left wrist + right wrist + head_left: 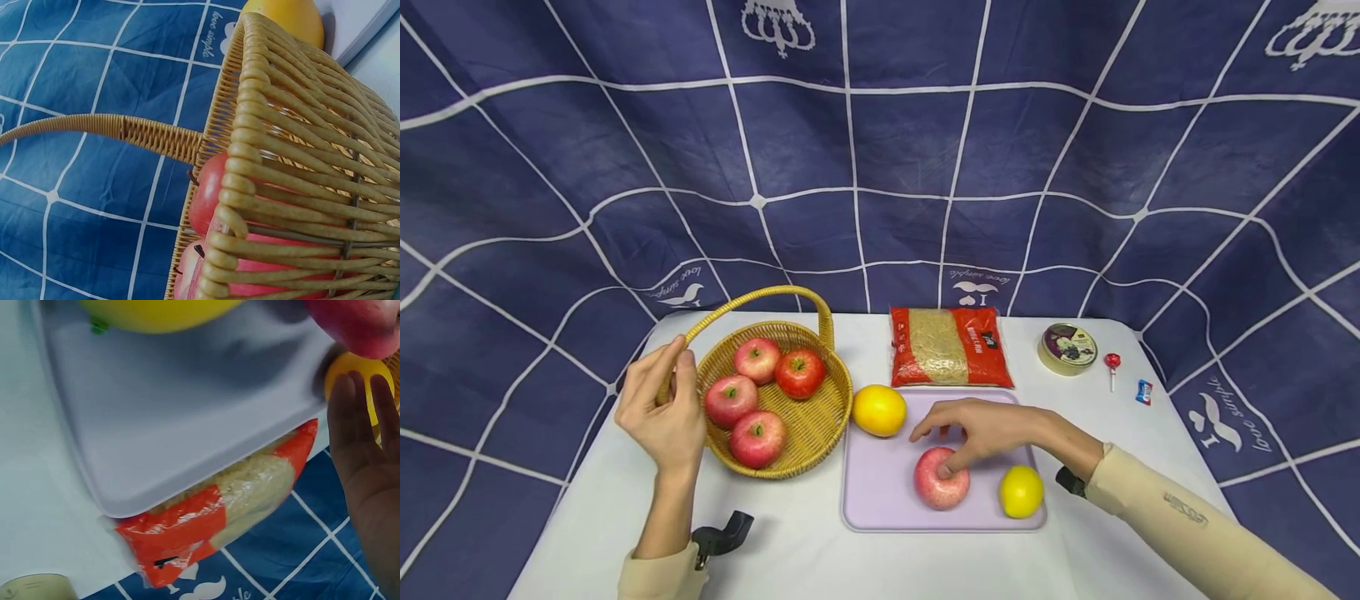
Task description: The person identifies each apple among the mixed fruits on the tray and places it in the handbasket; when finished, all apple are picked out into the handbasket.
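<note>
Navy cloth crossed by thin white lines hangs behind a smooth white table (pixel 820 558) and fills the upper frame. At centre left sits a round woven wicker basket (pixel 820 425) with an arched handle, holding four glossy red apples. Just right of it lies a flat lilac cutting board (pixel 880 492) with rounded corners, carrying three round fruits — one pink-red apple (pixel 938 485) near its lower middle, one lemon (pixel 1021 491) at its lower right corner, one orange (pixel 879 410) at its upper left corner. The right hand (pixel 981 429) rests fingertips on top of that apple, fingers spread and loosely bent. The left hand (pixel 662 412) holds the basket's rim, its fingers curled round the weave. Behind the board lies one crinkly red grain packet (pixel 950 347); right of it are one round tin (pixel 1067 348) and one lollipop (pixel 1112 363).
</note>
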Available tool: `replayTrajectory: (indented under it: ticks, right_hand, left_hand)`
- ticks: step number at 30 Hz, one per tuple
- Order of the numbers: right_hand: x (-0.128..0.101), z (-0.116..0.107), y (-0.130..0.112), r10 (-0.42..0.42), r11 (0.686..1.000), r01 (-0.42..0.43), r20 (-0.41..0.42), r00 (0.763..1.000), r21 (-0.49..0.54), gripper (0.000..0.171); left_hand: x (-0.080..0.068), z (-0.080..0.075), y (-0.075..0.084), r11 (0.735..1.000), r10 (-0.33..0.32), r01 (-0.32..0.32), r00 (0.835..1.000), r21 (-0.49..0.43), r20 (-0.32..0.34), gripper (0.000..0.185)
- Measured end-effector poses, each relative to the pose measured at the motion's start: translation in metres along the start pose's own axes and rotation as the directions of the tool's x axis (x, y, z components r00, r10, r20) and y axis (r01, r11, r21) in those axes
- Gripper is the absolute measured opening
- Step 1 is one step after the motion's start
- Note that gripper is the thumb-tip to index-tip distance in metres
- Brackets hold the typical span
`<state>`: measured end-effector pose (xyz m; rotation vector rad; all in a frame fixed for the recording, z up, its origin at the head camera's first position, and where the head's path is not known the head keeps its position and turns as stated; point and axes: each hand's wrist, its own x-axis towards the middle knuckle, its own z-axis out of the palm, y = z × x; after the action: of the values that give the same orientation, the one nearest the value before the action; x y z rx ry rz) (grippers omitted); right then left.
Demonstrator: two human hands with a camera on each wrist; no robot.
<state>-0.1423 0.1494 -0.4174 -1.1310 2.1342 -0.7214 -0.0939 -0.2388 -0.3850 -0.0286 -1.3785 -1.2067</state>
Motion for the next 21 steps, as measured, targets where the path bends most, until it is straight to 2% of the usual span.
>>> replayTrajectory:
  ticks: [8,11,15,21]
  right_hand:
    - [-0.008,0.014,0.005,0.021,0.998,-0.025,0.057,0.998,0.056,0.06]
    - [-0.009,0.018,0.006,0.053,0.996,-0.058,0.077,0.996,0.069,0.064]
    - [-0.011,0.024,0.006,0.086,0.993,-0.093,0.09,0.992,0.067,0.066]
    - [-0.011,0.031,0.009,0.091,0.995,-0.095,0.095,0.991,0.037,0.07]
  left_hand:
    - [0.0,-0.001,0.0,1.0,0.002,-0.002,1.0,0.006,-0.001,0.013]
    - [0.0,-0.001,0.0,1.0,0.0,0.0,1.0,0.001,-0.001,0.013]
    - [-0.001,0.0,0.001,1.0,-0.008,0.008,1.0,-0.011,0.003,0.013]
    - [-0.001,0.0,0.001,1.0,-0.008,0.008,1.0,-0.012,0.006,0.014]
